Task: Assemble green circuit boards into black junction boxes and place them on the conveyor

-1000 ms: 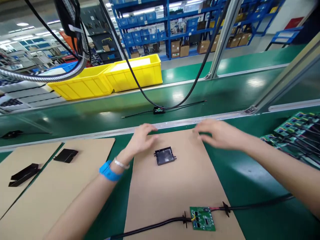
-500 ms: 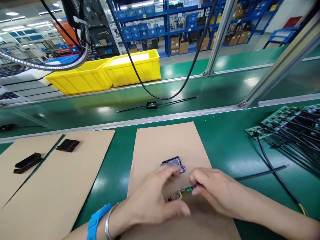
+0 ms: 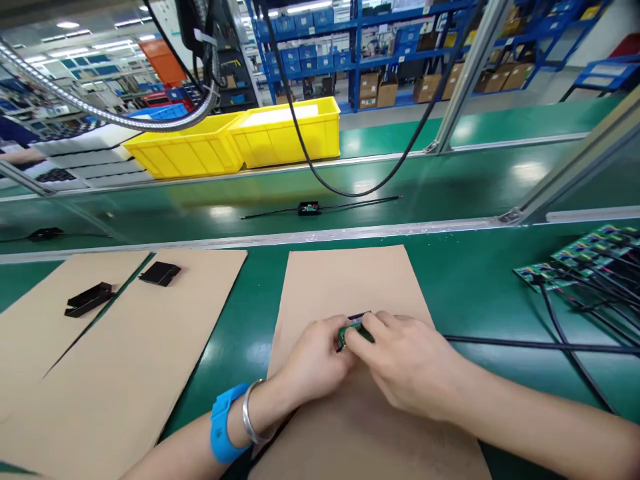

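A small green circuit board (image 3: 367,333) is pinched between the fingertips of both hands, over the middle cardboard sheet (image 3: 345,273). My left hand (image 3: 317,357), with a blue band and a silver bangle at its wrist, grips the board's left end. On the other side, my right hand (image 3: 405,357) closes on the right part. A strip of the small black case (image 3: 357,316) shows just beyond the board; fingers hide the rest, and I cannot tell whether the board sits inside it. One black cable (image 3: 500,343) runs rightward from behind my right hand, another (image 3: 273,437) passes under my left wrist.
Black case parts (image 3: 160,273) lie on the left cardboard (image 3: 200,320). Several wired circuit boards (image 3: 590,257) are heaped at the right. Beyond the metal rail (image 3: 350,233) lies a wired module (image 3: 309,209), below a hanging black cable (image 3: 350,193). Yellow bins (image 3: 295,137) stand farther back.
My left hand, loosely spread before, has closed on the circuit board. Both hands and the board have moved up to the black case, now mostly covered. The view has shifted slightly.
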`<state>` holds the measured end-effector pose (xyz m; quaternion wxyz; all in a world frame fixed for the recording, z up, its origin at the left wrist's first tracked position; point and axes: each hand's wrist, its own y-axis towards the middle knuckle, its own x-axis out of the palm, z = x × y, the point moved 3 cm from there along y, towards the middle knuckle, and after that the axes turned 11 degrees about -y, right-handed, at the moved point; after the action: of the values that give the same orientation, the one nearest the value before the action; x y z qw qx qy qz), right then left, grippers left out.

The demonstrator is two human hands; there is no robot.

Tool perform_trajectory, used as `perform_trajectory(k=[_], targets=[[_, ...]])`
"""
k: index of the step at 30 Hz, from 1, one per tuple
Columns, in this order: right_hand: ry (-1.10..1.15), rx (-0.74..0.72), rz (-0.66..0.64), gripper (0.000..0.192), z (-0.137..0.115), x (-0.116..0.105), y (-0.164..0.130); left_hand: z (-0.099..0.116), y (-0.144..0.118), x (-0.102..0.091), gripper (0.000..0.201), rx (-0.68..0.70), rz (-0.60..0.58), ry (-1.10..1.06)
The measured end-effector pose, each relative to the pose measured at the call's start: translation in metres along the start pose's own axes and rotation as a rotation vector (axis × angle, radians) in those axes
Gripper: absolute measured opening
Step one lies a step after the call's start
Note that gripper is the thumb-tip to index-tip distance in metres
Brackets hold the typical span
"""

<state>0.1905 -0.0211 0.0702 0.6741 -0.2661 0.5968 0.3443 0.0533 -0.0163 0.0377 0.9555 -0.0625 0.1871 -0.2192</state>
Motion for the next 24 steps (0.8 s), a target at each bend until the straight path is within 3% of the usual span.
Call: perform_trajectory(k=[3, 6, 8, 13, 20, 24], targets=[[0.07, -0.065, -0.026, 0.024, 0.029, 0.007, 0.01, -0.007, 0.001, -0.015, 0.018, -0.077, -0.003, 0.051], [0.155, -0.122, -0.097, 0.019, 0.052, 0.02, 0.018, -0.012, 0.0, -0.023, 0.056, 0.046, 0.106, 0.313], [0.18, -0.14, -0.137, 0.016, 0.058, 0.028, 0.02, -0.017, 0.0, -0.02, 0.071, 0.108, 0.124, 0.467], [0.133, -0.122, -0.155, 0.012, 0.056, 0.039, 0.022, -0.028, 0.005, -0.012, 0.047, 0.098, 0.058, 0.54], [0.12, -0.106, -0.195, 0.006, 0.042, 0.039, 0.024, -0.031, 0.006, -0.015, 0.048, 0.067, 0.029, 0.466], [0.067, -0.056, -0.142, 0.003, 0.034, 0.042, 0.022, -0.033, 0.004, -0.011, 0.046, 0.064, 0.007, 0.475]])
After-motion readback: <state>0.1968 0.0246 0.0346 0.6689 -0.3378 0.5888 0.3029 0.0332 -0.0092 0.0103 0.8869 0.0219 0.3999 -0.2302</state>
